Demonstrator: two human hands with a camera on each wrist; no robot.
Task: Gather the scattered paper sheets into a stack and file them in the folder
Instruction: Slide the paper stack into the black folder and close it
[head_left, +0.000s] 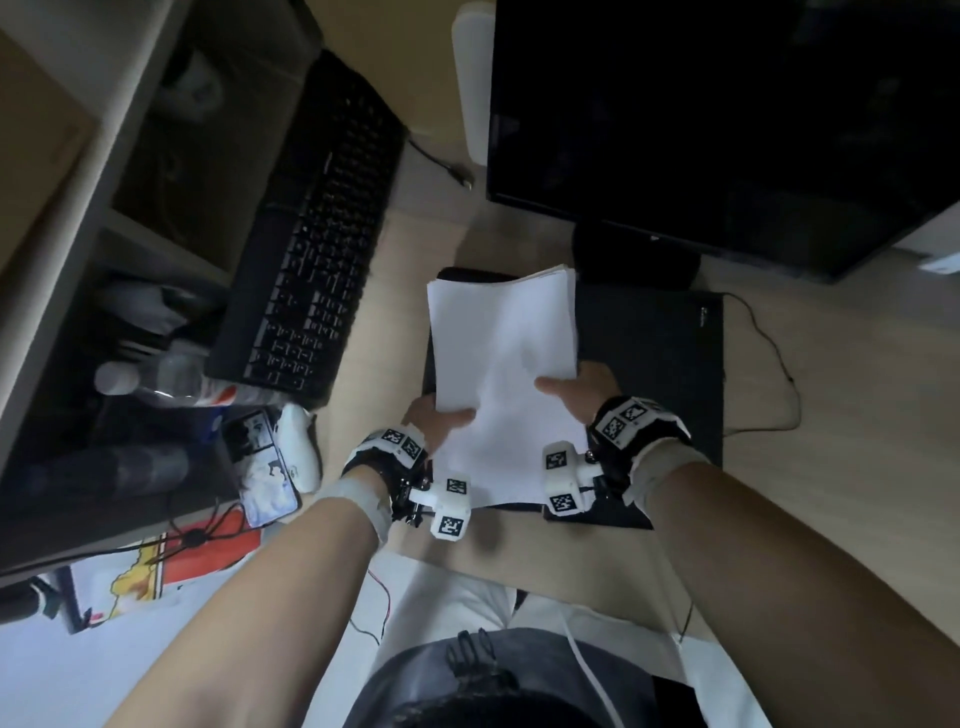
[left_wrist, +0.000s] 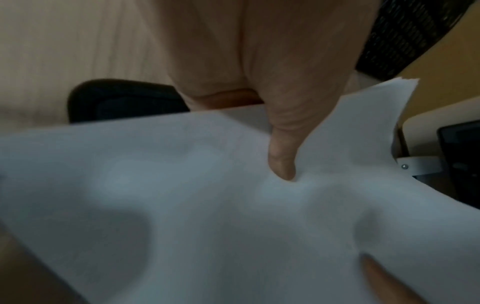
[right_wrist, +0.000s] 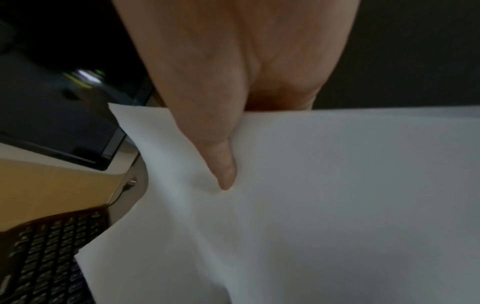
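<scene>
A stack of white paper sheets (head_left: 504, 358) is lifted above a black folder (head_left: 654, 358) that lies flat on the desk. My left hand (head_left: 441, 421) pinches the stack's left edge, thumb on top, the other fingers hidden beneath. My right hand (head_left: 576, 389) pinches the right edge the same way. In the left wrist view the left hand (left_wrist: 281, 164) presses its thumb into the paper sheets (left_wrist: 207, 216), which bend. In the right wrist view the right hand (right_wrist: 226, 172) has its thumb on top of the paper sheets (right_wrist: 324, 195). The sheets' far end curls slightly.
A black keyboard (head_left: 322, 249) lies left of the folder, and a dark monitor (head_left: 727, 130) stands behind it on its stand. A cable (head_left: 774, 364) loops at the folder's right. Bottles, a phone and clutter sit on the shelf at left.
</scene>
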